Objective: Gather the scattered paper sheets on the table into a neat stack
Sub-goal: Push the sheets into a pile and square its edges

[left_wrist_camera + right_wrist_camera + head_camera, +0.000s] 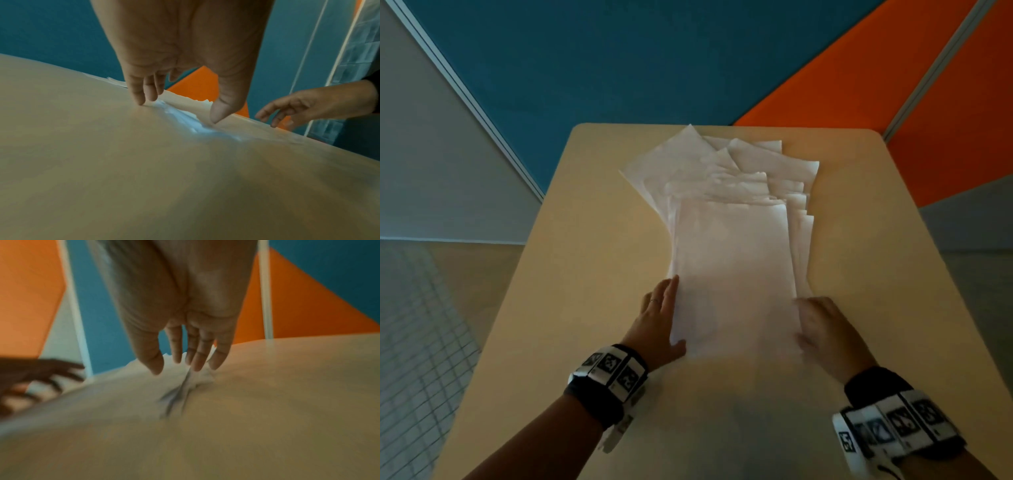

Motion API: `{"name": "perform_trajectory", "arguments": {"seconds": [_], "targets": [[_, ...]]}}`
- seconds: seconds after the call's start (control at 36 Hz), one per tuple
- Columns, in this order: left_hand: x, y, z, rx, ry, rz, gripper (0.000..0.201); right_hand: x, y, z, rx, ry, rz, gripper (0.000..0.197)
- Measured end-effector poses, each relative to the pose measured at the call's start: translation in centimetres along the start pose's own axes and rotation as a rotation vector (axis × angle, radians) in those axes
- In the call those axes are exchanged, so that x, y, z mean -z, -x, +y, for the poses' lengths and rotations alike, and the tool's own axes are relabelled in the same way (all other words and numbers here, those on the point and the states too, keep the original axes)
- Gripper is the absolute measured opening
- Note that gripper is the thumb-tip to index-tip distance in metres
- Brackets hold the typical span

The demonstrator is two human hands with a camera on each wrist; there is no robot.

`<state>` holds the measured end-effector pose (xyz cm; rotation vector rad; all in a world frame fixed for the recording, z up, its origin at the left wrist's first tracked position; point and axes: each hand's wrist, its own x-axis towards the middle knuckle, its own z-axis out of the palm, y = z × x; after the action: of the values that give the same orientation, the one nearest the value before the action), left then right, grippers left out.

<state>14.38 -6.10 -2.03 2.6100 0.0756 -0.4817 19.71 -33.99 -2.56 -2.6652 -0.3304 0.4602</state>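
Note:
A loose pile of white paper sheets [732, 260] lies lengthwise on the middle of the beige table [585, 274]. Its near end is fairly even, while the far end fans out with corners pointing several ways. My left hand [671, 311] lies with straight fingers against the pile's left edge near the front. My right hand [808, 322] presses flat against the right edge. In the left wrist view the left hand [180, 110] touches the table at the paper edge [185, 118], thumb tip on the sheets. The blurred right wrist view has the right hand [180, 368] with straight fingers at the crumpled paper edge [191, 381].
A blue partition [637, 68] and an orange partition [876, 85] stand behind the table's far edge. Tiled floor [421, 342] lies to the left. Bare tabletop runs along both sides of the pile and in front of it.

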Motion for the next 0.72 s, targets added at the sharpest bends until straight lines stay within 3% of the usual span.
{"name": "perform_trajectory", "arguments": {"seconds": [0.06,0.11,0.17,0.36,0.47,0.58,0.72], "targets": [[0.8,-1.4,0.1,0.1,0.058,0.048,0.104,1.2,-2.0,0.1,-0.182,-0.071,0.087,0.049],[1.5,-3.0,0.4,0.246,0.155,0.091,0.098,1.7,-3.8,0.2,-0.376,-0.12,0.086,0.05],[2.1,-4.7,0.6,0.351,0.253,0.132,0.092,1.4,-5.1,-0.2,-0.449,-0.081,0.056,0.043],[1.7,-7.7,2.1,0.416,0.338,0.062,0.069,-1.2,-6.0,-4.2,-0.447,0.017,0.046,0.043],[1.6,-7.5,0.7,0.44,0.251,0.034,0.065,-0.5,-5.7,-3.0,-0.45,0.004,0.046,0.04],[1.4,-7.2,-0.7,0.452,0.126,0.114,0.063,0.2,-5.3,-1.6,-0.44,0.021,0.102,0.033],[1.5,-7.1,1.2,0.396,0.169,0.017,0.061,-0.9,-5.6,-2.5,-0.43,0.038,0.017,0.04]]}}
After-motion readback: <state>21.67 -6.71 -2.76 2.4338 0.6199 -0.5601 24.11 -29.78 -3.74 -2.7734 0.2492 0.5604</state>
